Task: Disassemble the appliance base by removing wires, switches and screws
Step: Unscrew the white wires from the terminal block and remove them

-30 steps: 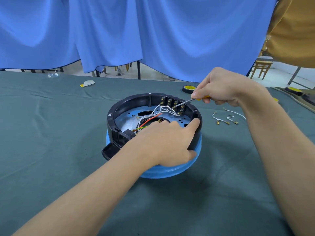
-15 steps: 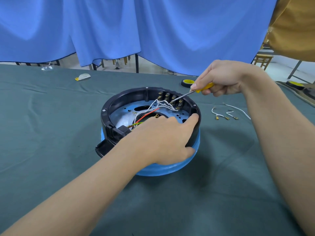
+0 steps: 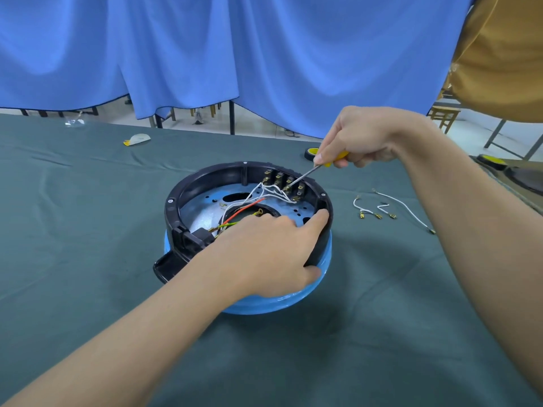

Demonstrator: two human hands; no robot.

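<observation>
Appliance base (image 3: 205, 207), round, black over blue, sits mid-frame on a green table (image 3: 88, 230). Left hand (image 3: 273, 254) grips its near rim. Right hand (image 3: 358, 136) holds a yellow-handled screwdriver (image 3: 308, 171), tip at the switches (image 3: 282, 182) among white wires (image 3: 273, 190).

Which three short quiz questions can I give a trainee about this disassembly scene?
1. True or false: the right hand holds a yellow-handled screwdriver.
2. The screwdriver tip is at: A) the terminal row; B) the red wire; C) the loose white wires on the cloth.
3. Fill in: the left hand grips the appliance base at its ___ rim.
Key: 1 true; 2 A; 3 black.
</observation>
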